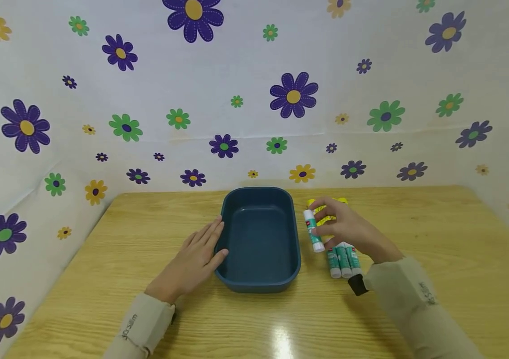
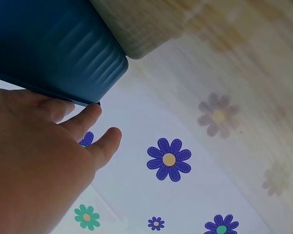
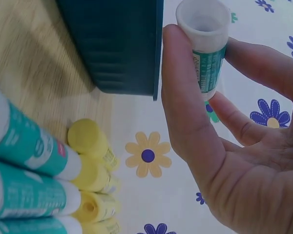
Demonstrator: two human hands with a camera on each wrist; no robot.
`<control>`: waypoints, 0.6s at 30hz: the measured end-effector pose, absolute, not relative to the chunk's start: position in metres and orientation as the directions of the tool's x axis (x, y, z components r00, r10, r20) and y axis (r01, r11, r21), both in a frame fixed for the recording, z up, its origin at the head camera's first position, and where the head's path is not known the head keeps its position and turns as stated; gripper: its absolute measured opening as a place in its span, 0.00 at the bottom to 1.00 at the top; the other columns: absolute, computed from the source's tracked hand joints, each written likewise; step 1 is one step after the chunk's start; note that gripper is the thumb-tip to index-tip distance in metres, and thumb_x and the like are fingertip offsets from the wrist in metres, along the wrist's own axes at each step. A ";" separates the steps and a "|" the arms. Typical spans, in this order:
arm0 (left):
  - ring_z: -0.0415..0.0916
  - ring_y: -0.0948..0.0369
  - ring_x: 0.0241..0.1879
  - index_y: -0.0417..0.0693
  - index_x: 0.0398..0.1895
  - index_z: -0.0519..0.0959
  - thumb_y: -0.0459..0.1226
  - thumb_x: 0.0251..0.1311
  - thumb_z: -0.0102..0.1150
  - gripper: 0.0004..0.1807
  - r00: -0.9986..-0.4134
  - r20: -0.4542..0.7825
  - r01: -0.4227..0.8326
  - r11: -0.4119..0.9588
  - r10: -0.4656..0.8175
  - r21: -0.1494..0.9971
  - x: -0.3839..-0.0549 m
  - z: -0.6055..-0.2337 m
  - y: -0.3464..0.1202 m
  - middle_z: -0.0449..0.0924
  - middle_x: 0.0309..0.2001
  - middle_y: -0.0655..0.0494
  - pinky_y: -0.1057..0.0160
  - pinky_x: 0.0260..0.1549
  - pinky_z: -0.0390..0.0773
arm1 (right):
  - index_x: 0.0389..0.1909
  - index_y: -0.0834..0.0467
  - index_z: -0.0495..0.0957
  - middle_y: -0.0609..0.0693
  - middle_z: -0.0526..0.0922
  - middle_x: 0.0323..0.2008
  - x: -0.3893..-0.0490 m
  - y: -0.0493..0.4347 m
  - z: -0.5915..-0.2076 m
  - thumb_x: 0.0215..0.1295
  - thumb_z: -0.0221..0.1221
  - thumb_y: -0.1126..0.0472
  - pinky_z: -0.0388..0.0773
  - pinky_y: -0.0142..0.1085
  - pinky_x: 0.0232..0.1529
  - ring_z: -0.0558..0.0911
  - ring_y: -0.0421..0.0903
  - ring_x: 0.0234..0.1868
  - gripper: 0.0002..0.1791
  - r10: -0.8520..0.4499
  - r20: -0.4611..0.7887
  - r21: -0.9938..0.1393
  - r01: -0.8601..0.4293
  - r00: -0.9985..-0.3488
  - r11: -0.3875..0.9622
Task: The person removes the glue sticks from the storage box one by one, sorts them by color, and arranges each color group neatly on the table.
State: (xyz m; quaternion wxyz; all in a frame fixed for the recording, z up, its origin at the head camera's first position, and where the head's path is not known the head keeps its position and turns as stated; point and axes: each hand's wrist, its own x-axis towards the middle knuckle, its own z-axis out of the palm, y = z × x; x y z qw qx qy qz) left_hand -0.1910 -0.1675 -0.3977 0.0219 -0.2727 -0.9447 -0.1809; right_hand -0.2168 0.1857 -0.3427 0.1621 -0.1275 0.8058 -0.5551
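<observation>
My right hand (image 1: 346, 227) pinches a glue stick (image 1: 313, 230) with a white cap and a teal label, tilted and held just right of a dark blue bin (image 1: 297, 249). In the right wrist view the thumb and fingers close round the glue stick (image 3: 210, 70). My left hand (image 1: 193, 262) rests on the bin's left rim, fingers straight and thumb over the edge. The left wrist view shows its fingers (image 2: 83, 122) along the bin's rim. Inside, the bin shows only its bare floor.
Three teal-and-white glue sticks (image 1: 343, 259) lie side by side right of the bin, below my right hand. Several yellow glue sticks (image 3: 90, 168) lie in a row beyond them, partly hidden by that hand in the head view. A flower-printed cloth (image 1: 254, 114) hangs behind the wooden table (image 1: 137, 224).
</observation>
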 end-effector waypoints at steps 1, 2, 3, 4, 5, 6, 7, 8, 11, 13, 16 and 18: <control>0.46 0.41 0.77 0.33 0.79 0.50 0.46 0.79 0.44 0.36 -0.851 0.140 0.523 0.787 0.507 0.329 -0.191 -0.398 -0.168 0.45 0.80 0.42 0.36 0.72 0.49 | 0.67 0.67 0.62 0.68 0.71 0.55 -0.217 0.187 -0.344 0.66 0.61 0.71 0.87 0.48 0.37 0.81 0.53 0.38 0.30 -0.383 -0.120 -0.935 -0.026 -0.916 0.355; 0.46 0.41 0.77 0.33 0.79 0.50 0.46 0.79 0.44 0.36 -0.851 0.139 0.522 0.788 0.506 0.328 -0.190 -0.398 -0.168 0.44 0.80 0.43 0.36 0.72 0.49 | 0.66 0.67 0.62 0.68 0.71 0.54 -0.216 0.189 -0.345 0.66 0.61 0.71 0.87 0.48 0.37 0.81 0.54 0.39 0.30 -0.379 -0.120 -0.933 -0.026 -0.918 0.358; 0.46 0.41 0.78 0.33 0.79 0.50 0.46 0.79 0.44 0.36 -0.852 0.137 0.521 0.788 0.506 0.328 -0.190 -0.398 -0.168 0.44 0.81 0.43 0.36 0.72 0.49 | 0.66 0.67 0.62 0.68 0.71 0.54 -0.216 0.191 -0.346 0.66 0.61 0.71 0.87 0.48 0.36 0.81 0.54 0.39 0.30 -0.375 -0.123 -0.931 -0.024 -0.919 0.364; 0.46 0.42 0.78 0.33 0.79 0.50 0.47 0.79 0.43 0.36 -0.851 0.137 0.521 0.789 0.506 0.326 -0.190 -0.397 -0.168 0.44 0.81 0.43 0.36 0.72 0.49 | 0.67 0.67 0.62 0.69 0.71 0.55 -0.215 0.194 -0.347 0.66 0.61 0.71 0.87 0.48 0.36 0.81 0.54 0.40 0.30 -0.370 -0.127 -0.928 -0.021 -0.920 0.371; 0.46 0.42 0.78 0.34 0.79 0.50 0.47 0.79 0.43 0.36 -0.852 0.136 0.521 0.790 0.506 0.324 -0.190 -0.397 -0.168 0.44 0.81 0.43 0.37 0.72 0.49 | 0.67 0.67 0.62 0.69 0.71 0.55 -0.215 0.196 -0.348 0.66 0.61 0.71 0.87 0.48 0.36 0.81 0.55 0.41 0.30 -0.366 -0.130 -0.925 -0.020 -0.921 0.379; 0.46 0.42 0.78 0.34 0.79 0.50 0.47 0.79 0.43 0.36 -0.852 0.134 0.520 0.790 0.506 0.324 -0.190 -0.397 -0.168 0.44 0.81 0.43 0.37 0.72 0.49 | 0.67 0.67 0.62 0.70 0.71 0.56 -0.215 0.198 -0.348 0.66 0.61 0.71 0.87 0.48 0.37 0.81 0.55 0.42 0.30 -0.361 -0.134 -0.922 -0.018 -0.923 0.387; 0.46 0.42 0.78 0.34 0.79 0.49 0.47 0.80 0.43 0.36 -0.852 0.133 0.520 0.791 0.506 0.323 -0.191 -0.397 -0.168 0.44 0.81 0.44 0.37 0.72 0.49 | 0.67 0.68 0.61 0.70 0.71 0.56 -0.214 0.200 -0.348 0.66 0.61 0.71 0.87 0.48 0.36 0.81 0.56 0.43 0.30 -0.357 -0.137 -0.920 -0.015 -0.924 0.392; 0.46 0.42 0.78 0.34 0.80 0.49 0.47 0.80 0.43 0.37 -0.852 0.132 0.520 0.792 0.506 0.321 -0.191 -0.397 -0.168 0.44 0.81 0.44 0.37 0.72 0.49 | 0.67 0.68 0.61 0.71 0.70 0.57 -0.213 0.203 -0.349 0.66 0.61 0.70 0.87 0.48 0.37 0.80 0.56 0.43 0.31 -0.353 -0.140 -0.917 -0.013 -0.925 0.399; 0.46 0.42 0.78 0.34 0.80 0.49 0.48 0.80 0.43 0.37 -0.852 0.130 0.520 0.791 0.507 0.322 -0.191 -0.397 -0.169 0.43 0.81 0.44 0.37 0.72 0.49 | 0.67 0.69 0.60 0.72 0.69 0.57 -0.211 0.209 -0.349 0.66 0.61 0.70 0.87 0.48 0.37 0.80 0.57 0.45 0.31 -0.349 -0.141 -0.915 -0.012 -0.926 0.402; 0.45 0.42 0.78 0.34 0.80 0.49 0.48 0.80 0.42 0.37 -0.851 0.129 0.521 0.790 0.509 0.322 -0.191 -0.397 -0.169 0.43 0.81 0.44 0.37 0.72 0.49 | 0.68 0.70 0.60 0.71 0.69 0.57 -0.210 0.214 -0.350 0.66 0.61 0.71 0.87 0.47 0.37 0.79 0.56 0.44 0.32 -0.344 -0.142 -0.913 -0.012 -0.928 0.407; 0.45 0.42 0.78 0.34 0.80 0.49 0.48 0.80 0.43 0.37 -0.852 0.127 0.519 0.790 0.507 0.326 -0.191 -0.397 -0.169 0.43 0.81 0.44 0.37 0.72 0.49 | 0.68 0.70 0.59 0.72 0.69 0.57 -0.210 0.220 -0.352 0.67 0.60 0.70 0.86 0.48 0.38 0.79 0.56 0.44 0.32 -0.335 -0.149 -0.909 -0.005 -0.930 0.418; 0.46 0.42 0.78 0.34 0.80 0.49 0.47 0.80 0.42 0.37 -0.853 0.126 0.518 0.792 0.506 0.324 -0.191 -0.397 -0.169 0.43 0.81 0.44 0.37 0.72 0.49 | 0.68 0.70 0.59 0.72 0.68 0.58 -0.210 0.224 -0.353 0.67 0.59 0.70 0.86 0.48 0.39 0.79 0.56 0.46 0.31 -0.328 -0.157 -0.906 0.004 -0.932 0.423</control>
